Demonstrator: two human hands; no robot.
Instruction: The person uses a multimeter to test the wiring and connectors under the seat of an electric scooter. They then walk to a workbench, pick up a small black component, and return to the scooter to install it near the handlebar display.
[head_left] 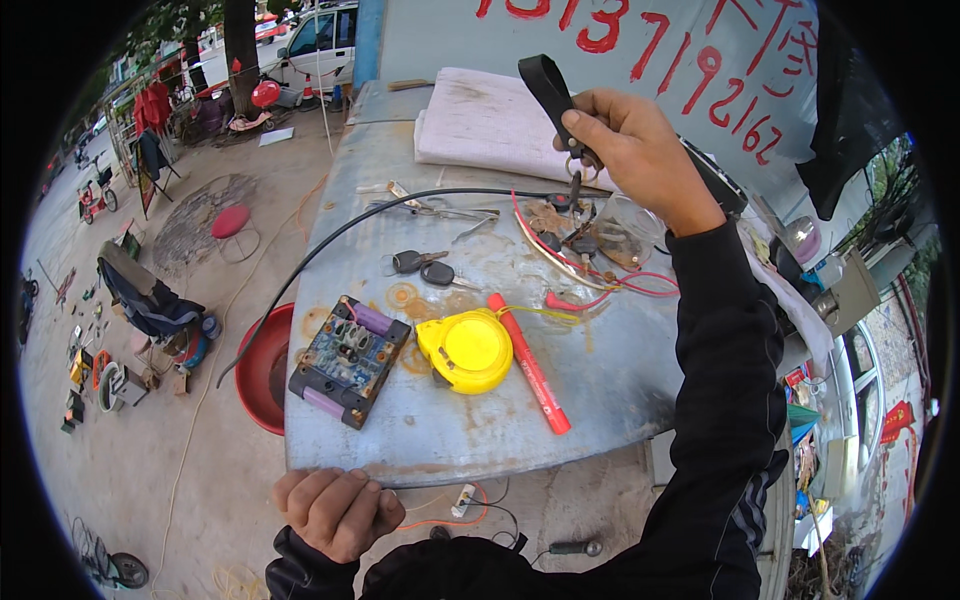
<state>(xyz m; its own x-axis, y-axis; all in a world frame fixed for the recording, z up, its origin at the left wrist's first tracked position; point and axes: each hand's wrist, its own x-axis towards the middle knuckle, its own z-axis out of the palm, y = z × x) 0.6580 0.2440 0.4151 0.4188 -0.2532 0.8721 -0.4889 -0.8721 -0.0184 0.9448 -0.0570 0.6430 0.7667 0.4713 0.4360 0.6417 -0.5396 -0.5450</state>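
Note:
High over the far part of the metal tabletop (pixel 480 420), my right hand (pixel 645 150) is closed on a black strap keychain (pixel 546 88). Its strap loop sticks up past my thumb. Rings hang below the fingers, by a black-headed key (pixel 563 201); whether that key hangs or lies is unclear. My left hand (pixel 338 512) is curled at the table's near edge, its inside hidden. Between the hands lie two car keys (pixel 440 273), a yellow tape measure (pixel 466 351), a red marker (pixel 530 366) and a circuit board with purple battery cells (pixel 352 360).
A black cable (pixel 330 232) arches over the table's left side. Red wires (pixel 640 284), small tools (pixel 440 211) and more keys are cluttered farther back, before a folded white cloth (pixel 480 130). A red basin (pixel 262 375) stands below the left edge, a pink stool (pixel 231 222) beyond.

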